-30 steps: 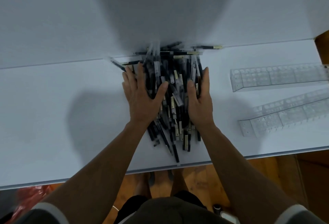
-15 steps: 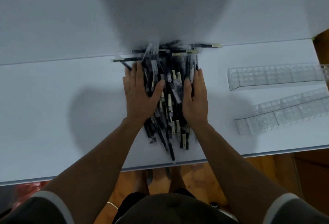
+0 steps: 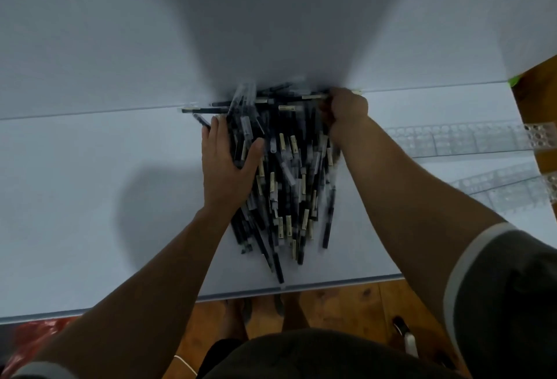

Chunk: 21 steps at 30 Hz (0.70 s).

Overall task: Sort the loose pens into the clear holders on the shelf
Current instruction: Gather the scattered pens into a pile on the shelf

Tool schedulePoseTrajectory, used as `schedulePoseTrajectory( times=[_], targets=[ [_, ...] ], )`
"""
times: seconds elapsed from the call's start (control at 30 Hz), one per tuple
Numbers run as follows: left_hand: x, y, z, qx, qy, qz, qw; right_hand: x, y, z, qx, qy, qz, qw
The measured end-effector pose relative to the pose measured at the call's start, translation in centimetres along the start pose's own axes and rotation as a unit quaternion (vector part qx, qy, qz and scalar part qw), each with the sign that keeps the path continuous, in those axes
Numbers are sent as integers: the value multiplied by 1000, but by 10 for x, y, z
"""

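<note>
- Heap of pens mid-shelf, pushed against the white back panel: slim dark barrels with pale labels and frosted caps, mostly lying front to back.
- Flat, released left hand, straight fingers along the heap's left flank, thumb across a few barrels. Likely a wall against round pens rolling away.
- Clenched right hand at the far right corner, fingers curled into pens there, apparently gathering crosswise strays. Exact grip blurred.
- Two clear holders to the right, apart from the heap: long plastic strips with rows of round holes, seemingly unfilled.
- Smooth matt shelf, so probably easy sliding.
</note>
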<state>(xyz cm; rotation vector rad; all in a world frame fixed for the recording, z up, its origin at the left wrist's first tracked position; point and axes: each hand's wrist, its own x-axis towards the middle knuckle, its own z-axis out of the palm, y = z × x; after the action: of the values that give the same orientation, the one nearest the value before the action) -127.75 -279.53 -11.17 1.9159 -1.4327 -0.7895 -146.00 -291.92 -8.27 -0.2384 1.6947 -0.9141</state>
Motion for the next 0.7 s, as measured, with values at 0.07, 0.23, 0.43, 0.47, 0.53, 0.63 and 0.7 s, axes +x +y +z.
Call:
schedulePoseTrajectory(
  times=[0.07, 0.23, 0.43, 0.47, 0.53, 0.63, 0.7],
  targets=[
    [2, 2, -2, 9, -10, 12, 1000, 5, -4, 1, 47, 11, 21, 999],
    [1, 4, -1, 31, 4, -2, 1000, 8, -6, -3, 91, 19, 28, 995],
    [-7, 16, -5, 5, 54, -10, 998, -18, -4, -25, 51, 28, -38, 998],
    [-8, 19, -7, 7, 63, -1, 998, -26, -2, -30, 40, 37, -66, 996],
    [-10, 30, -10, -3, 73, 19, 997, -43, 4, -37, 29, 60, -132, 989],
    [-12, 52, -10, -21, 62, 58, 996, -72, 14, -47, -18, 55, -208, 976],
    [-14, 69, -9, -14, 22, 66, 997, -91, 22, -53, -48, 21, -234, 971]
  ],
)
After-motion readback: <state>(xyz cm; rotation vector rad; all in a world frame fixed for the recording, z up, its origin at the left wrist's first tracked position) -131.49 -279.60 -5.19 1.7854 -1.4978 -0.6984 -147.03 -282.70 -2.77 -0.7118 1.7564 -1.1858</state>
